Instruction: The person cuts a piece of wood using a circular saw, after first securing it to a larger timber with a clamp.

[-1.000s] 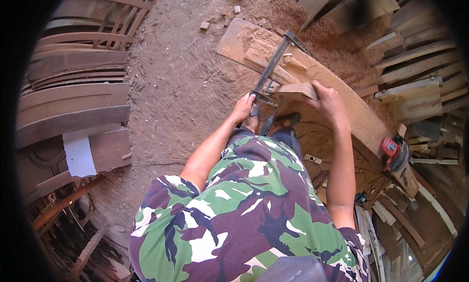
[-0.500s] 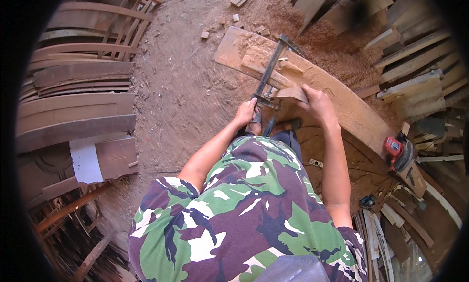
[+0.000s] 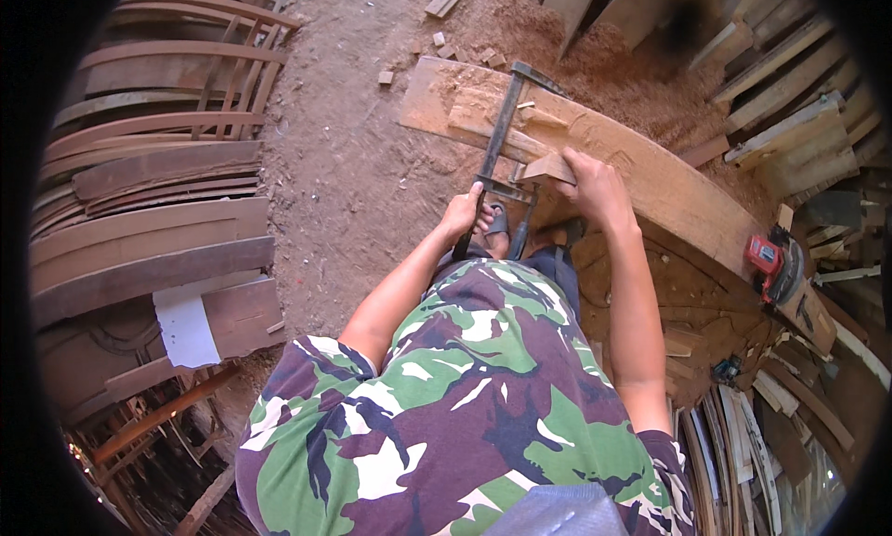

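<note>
A dark metal bar clamp (image 3: 503, 118) reaches across the end of a long, dusty wooden plank (image 3: 655, 183), its upper jaw over the far edge. My left hand (image 3: 464, 213) is wrapped round the lower part of the clamp's bar, near the sliding jaw. In my right hand (image 3: 596, 190) is a small wooden block (image 3: 548, 168), gripped at its right end beside the plank's near edge. The block's left end lies close to the clamp's sliding jaw; whether they touch I cannot tell. Below that jaw hangs the clamp's screw handle (image 3: 520, 231).
A red power tool (image 3: 769, 262) sits on the plank's right end. Several small wood offcuts (image 3: 446, 51) lie beyond its left end, near a sawdust heap (image 3: 618, 90). Curved wooden parts (image 3: 149, 183) are stacked at left, more boards (image 3: 790, 137) at right. My feet are below the clamp.
The whole view has shifted slightly, moving the side stacks and the plank. Both hands keep their grips, and the block in my right hand looks slightly more tilted.
</note>
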Motion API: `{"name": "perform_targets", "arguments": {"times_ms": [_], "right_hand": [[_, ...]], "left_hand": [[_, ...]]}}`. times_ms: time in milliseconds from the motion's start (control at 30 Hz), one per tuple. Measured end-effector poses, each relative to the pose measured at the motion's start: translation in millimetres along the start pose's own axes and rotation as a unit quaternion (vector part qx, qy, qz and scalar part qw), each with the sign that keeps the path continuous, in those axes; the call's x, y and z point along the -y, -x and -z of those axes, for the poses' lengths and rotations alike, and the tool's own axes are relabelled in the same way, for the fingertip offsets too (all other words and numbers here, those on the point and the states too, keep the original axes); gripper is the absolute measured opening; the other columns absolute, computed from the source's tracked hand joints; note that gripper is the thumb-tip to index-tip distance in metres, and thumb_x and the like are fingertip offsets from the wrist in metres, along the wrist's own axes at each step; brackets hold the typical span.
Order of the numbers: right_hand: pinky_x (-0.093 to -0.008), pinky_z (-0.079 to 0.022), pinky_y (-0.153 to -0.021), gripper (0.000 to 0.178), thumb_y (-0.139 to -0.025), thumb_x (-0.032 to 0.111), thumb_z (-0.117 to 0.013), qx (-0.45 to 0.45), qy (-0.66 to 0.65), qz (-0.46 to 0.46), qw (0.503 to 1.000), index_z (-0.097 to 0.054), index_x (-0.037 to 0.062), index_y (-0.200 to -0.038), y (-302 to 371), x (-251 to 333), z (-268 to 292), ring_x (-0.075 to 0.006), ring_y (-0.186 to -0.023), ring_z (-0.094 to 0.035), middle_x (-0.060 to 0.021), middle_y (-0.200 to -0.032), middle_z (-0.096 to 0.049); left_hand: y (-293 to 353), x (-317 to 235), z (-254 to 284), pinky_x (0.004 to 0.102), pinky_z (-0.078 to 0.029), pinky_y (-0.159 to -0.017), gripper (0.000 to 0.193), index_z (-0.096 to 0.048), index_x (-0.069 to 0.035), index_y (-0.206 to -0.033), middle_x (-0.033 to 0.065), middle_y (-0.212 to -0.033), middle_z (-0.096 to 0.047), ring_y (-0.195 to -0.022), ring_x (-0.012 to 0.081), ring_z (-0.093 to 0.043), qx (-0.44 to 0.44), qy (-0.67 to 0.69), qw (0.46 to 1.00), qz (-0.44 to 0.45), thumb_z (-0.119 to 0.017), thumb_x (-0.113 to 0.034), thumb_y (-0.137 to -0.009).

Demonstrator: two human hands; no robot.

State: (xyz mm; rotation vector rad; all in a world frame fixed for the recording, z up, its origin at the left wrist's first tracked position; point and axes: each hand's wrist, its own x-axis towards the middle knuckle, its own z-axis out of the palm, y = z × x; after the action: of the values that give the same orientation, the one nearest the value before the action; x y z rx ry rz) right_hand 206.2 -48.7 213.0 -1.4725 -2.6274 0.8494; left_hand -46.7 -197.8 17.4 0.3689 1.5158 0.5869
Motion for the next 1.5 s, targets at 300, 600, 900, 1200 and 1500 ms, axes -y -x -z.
{"name": "perform_targets", "arguments": {"times_ms": [300, 600, 900, 1200, 1500], "right_hand": [[-0.0539, -0.058, -0.091, 0.044, -0.09, 0.025, -0.081, -0.035, -0.017, 0.018, 0.999, -0.063, 0.0101, -0.127, 1, 1, -4, -0.0435, -0.108, -0.071, -0.0196, -0.117, -0.073], [-0.0547, -0.058, -0.087, 0.039, -0.092, 0.024, -0.078, -0.022, 0.015, 0.015, 1.0, -0.061, 0.0082, -0.122, 6, -6, -1, -0.0436, -0.104, -0.072, -0.0198, -0.11, -0.074], [-0.0546, -0.057, -0.088, 0.039, -0.091, 0.027, -0.079, -0.026, -0.004, 0.016, 1.0, -0.062, 0.0069, -0.119, 8, -3, 5, -0.0431, -0.105, -0.071, -0.0193, -0.109, -0.074], [-0.0544, -0.056, -0.088, 0.04, -0.09, 0.029, -0.08, -0.03, -0.015, 0.005, 0.999, -0.063, 0.0069, -0.119, 7, -3, 5, -0.0436, -0.107, -0.07, -0.019, -0.112, -0.074], [-0.0544, -0.056, -0.088, 0.039, -0.09, 0.027, -0.08, -0.035, -0.017, 0.01, 0.999, -0.064, 0.007, -0.119, 5, -5, 4, -0.0441, -0.107, -0.07, -0.02, -0.112, -0.074]], "left_hand": [[1, -16, -1, 0.0339, -0.054, -0.048, 0.032, -0.053, -0.01, -0.12, 0.0094, -0.079, -0.068, -0.064, 0.02, -0.069, -0.059, -0.07, 0.99, -0.111, -0.046, -0.041, -0.115], [-10, 9, 0, 0.0339, -0.042, -0.048, 0.038, -0.055, -0.011, -0.112, 0.0029, -0.069, -0.057, -0.052, 0.0152, -0.05, -0.084, -0.112, 0.978, -0.152, -0.044, -0.047, -0.115], [-15, 7, -1, 0.0417, -0.05, -0.059, 0.046, -0.059, -0.005, -0.108, 0.0105, -0.068, -0.062, -0.06, 0.023, -0.065, -0.134, -0.179, 0.955, -0.197, -0.044, -0.048, -0.115], [-15, 0, -5, 0.0382, -0.046, -0.054, 0.056, -0.064, -0.005, -0.092, 0.0058, -0.06, -0.058, -0.051, 0.0177, -0.058, -0.117, -0.113, 0.976, -0.144, -0.048, -0.054, -0.112], [-31, 9, -14, 0.0502, -0.054, -0.077, 0.079, -0.074, -0.003, -0.081, 0.0193, -0.073, -0.072, -0.08, 0.0376, -0.074, -0.199, -0.2, 0.95, -0.136, -0.041, -0.07, -0.108]]}}
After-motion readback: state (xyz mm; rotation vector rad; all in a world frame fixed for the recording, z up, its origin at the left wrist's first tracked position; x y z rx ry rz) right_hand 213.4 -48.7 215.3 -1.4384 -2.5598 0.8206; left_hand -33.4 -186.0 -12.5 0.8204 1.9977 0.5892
